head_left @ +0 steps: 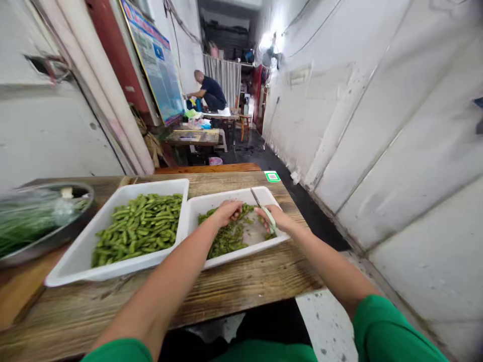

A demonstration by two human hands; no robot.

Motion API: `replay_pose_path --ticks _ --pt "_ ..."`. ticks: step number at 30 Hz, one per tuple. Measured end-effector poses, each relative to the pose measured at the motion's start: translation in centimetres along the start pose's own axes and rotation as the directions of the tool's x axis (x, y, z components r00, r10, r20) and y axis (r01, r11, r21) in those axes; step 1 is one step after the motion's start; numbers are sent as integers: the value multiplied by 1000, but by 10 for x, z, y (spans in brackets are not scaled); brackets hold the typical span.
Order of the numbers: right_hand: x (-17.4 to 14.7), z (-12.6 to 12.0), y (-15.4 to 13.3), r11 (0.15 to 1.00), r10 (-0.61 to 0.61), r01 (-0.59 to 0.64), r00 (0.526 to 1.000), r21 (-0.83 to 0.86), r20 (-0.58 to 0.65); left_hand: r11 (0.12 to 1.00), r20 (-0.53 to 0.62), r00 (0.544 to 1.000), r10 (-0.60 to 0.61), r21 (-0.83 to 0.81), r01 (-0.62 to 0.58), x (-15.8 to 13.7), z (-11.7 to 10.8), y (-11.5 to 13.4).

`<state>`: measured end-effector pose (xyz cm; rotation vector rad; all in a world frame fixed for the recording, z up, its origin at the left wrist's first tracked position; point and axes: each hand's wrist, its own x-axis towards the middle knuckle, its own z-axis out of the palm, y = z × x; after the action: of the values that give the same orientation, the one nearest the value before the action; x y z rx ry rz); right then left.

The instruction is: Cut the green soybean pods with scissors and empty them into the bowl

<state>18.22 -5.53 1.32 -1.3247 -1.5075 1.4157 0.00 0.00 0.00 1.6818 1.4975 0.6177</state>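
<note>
My right hand (pixel 277 216) grips a pair of scissors with pale green handles (pixel 269 219), its metal blades (pixel 255 197) pointing up and away to the left. Over the right white tray (pixel 226 195), my left hand (pixel 229 211) has its fingers curled together; whatever lies between them is hidden. Beneath both hands, that tray holds green soybean pods (pixel 228 240) and loose bits, with some of its bottom showing. A second white tray (pixel 124 190), heaped with plump green soybean pods (pixel 145 226), stands directly to the left.
A metal bowl (pixel 41 239) of bagged greens (pixel 30 221) sits at the far left of the wooden table (pixel 241 289). A small green-and-white code card (pixel 272 176) lies at the far corner. Another person (pixel 212 91) crouches near farther tables (pixel 194 137). A white wall (pixel 377 125) runs along the right.
</note>
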Motion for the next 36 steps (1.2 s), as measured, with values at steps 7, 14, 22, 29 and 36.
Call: replay_pose_path --ticks 7,14,22,29,36 --pt "-3 -1 -5 1000 -15 15 1000 3 -19 843 176 939 294 415 -342 -9 17 -4" --pt "0 0 -2 999 20 -20 1000 -47 -7 897 59 949 311 312 -313 -4 24 0" --pt "-8 1 -8 986 76 -64 994 -152 75 985 -193 969 154 -45 -165 4 1 -8" --pt "-13 3 -16 980 87 -73 994 -185 68 955 -126 990 63 -281 -96 2 3 -4" --pt "-13 3 -16 971 92 -75 994 -227 63 902 -30 999 19 -431 -31 -2 2 -1"
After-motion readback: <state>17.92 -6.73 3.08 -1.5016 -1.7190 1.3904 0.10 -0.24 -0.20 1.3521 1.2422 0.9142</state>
